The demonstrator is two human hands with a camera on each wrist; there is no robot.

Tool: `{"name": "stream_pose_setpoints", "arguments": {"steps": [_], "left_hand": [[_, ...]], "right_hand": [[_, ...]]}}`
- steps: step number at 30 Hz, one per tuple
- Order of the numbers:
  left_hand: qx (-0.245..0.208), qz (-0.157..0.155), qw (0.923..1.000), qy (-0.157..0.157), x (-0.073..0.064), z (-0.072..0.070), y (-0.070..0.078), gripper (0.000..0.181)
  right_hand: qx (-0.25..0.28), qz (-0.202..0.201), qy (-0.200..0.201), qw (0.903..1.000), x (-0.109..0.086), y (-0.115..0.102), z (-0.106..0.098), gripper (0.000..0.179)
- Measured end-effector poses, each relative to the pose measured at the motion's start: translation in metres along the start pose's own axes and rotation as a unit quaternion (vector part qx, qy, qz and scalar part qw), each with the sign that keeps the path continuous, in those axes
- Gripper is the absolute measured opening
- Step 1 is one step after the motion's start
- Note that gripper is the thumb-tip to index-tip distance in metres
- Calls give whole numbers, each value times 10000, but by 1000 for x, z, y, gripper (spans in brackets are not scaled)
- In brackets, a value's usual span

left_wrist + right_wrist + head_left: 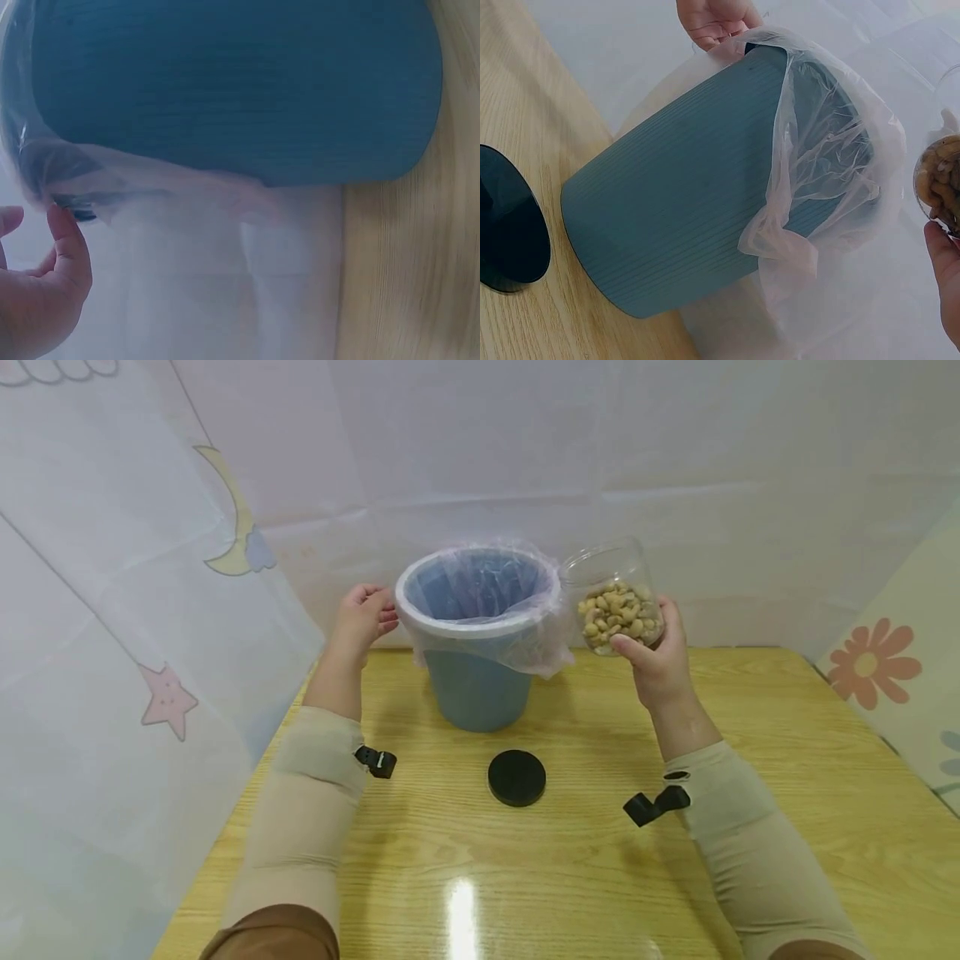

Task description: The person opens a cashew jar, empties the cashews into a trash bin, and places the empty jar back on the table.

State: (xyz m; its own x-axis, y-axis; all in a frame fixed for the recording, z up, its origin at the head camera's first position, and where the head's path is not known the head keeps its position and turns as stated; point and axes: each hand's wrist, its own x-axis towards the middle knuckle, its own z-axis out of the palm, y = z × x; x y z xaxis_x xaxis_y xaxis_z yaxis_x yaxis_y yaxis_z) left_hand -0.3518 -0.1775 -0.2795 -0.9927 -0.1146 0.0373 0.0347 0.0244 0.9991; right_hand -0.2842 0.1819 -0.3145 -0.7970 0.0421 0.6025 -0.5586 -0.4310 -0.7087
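"Wood-grain table (600,877), patterned backdrop (465,452). Cashew jar (621,568) located?"

"Right of the lined bin (480,693), right hand (662,664) gripping the jar's base end. Long axis slants up-left, mouth toward the bin's rim (465,631); contact unclear."

"Left hand (366,617)?"

"Opposite rim, fingers bent; whether they pinch the liner (543,652), cannot tell."

"Obscured?"

"Bin floor hidden; jar cut off in right-wrist view."

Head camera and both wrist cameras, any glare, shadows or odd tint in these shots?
Head view: a bright streak of glare on the near part of the table, soft shadows beside the bin; left wrist view: bluish cast on the bin, hand cut off by the frame; right wrist view: light catching the creases of the clear liner, jar cropped at the right edge.
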Motion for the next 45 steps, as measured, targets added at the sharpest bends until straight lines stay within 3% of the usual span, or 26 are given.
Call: {"name": "stream_pose_setpoints", "arguments": {"steps": [6,22,35,45], "left_hand": [[-60,-106,9996,238,8,10,0,32],[-488,-186,9983,275,10,15,-9,38],[-569,-228,9974,366,10,19,-10,36],[-511,-169,9979,373,10,19,-10,37]], "right_hand": [[89,19,-39,10000,0,0,0,52],[-36,28,-68,10000,3,-2,0,52],[-615,162,11,9980,15,-8,-6,53],[-1327,526,-1,9898,26,-13,-7,56]]}}
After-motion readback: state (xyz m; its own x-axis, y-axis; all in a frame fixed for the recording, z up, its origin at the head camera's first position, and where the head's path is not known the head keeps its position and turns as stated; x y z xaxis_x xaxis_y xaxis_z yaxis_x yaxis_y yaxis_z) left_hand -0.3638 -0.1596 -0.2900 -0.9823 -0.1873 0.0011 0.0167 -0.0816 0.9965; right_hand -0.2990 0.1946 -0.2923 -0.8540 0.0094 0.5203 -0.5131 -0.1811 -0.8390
